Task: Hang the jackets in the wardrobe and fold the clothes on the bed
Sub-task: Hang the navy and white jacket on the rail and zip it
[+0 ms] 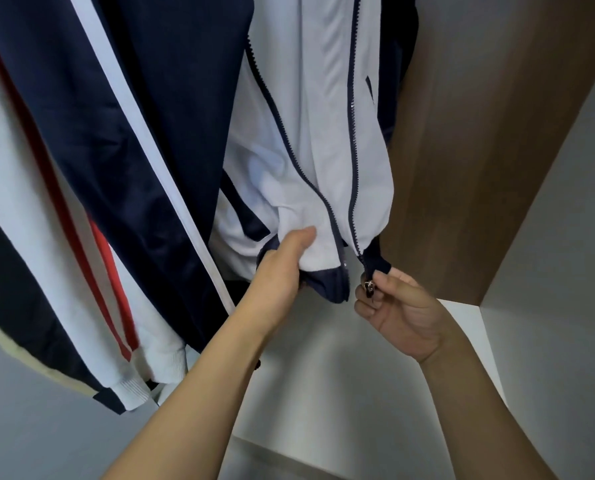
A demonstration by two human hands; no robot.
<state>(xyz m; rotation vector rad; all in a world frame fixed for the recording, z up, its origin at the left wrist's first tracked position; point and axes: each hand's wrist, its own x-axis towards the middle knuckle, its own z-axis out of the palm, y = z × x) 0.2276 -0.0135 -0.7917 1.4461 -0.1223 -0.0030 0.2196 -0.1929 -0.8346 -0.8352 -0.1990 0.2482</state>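
White jacket [310, 140] hanging inside the wardrobe, front unzipped, brown side panel [469, 168] just to its right. Left hand [282, 268] grips the hem's left flap, right hand [396, 306] pinches the zipper pull [370, 285] at the right flap's bottom. Left of it, a navy striped jacket [92, 161] hangs.

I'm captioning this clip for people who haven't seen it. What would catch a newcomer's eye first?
Two hands at the hem of a hanging white jacket in the centre: the left hand grips the left front panel, and the right hand pinches the zipper pull. To the left hangs a navy jacket with white and red stripes; a brown wardrobe panel stands to the right.
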